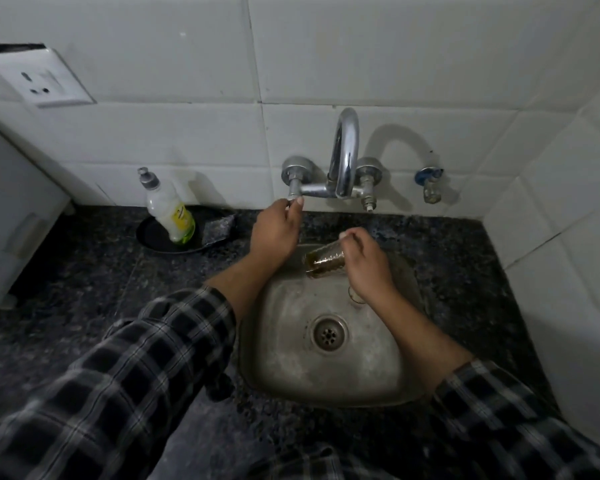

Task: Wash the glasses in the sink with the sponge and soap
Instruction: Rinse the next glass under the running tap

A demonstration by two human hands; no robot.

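At the far left a white wall socket [45, 81] sits on the tiled wall above a white appliance [14, 209] that stands at the left edge of the dark speckled table [84, 271]. Near the back edge of the table, left of the sink, a round black dish [153, 239] carries a soap bottle [168, 209], which leans toward the wall, and a dark speckled sponge [219, 228] that rests on the dish's right rim. The left hand [274, 226], in a checked sleeve [136, 358], reaches over the back edge of the table to the wall tap [343, 150]; its fingers [297, 201] pinch the left tap knob [294, 197] between thumb and forefinger. Just right of it, the right hand [364, 261] holds a glass [326, 259] over the back part of the steel sink [284, 358], below the tap's curved spout. The fingers are curled round the glass, which is tilted on its side with its mouth to the left and shows brownish residue inside. Beneath the right wrist what looks like a second glass [355, 294] stands in the sink, mostly hidden. The drain [328, 334] lies in the middle of the basin. On the wall to the right of the tap is a small valve [430, 185] with a blue top.
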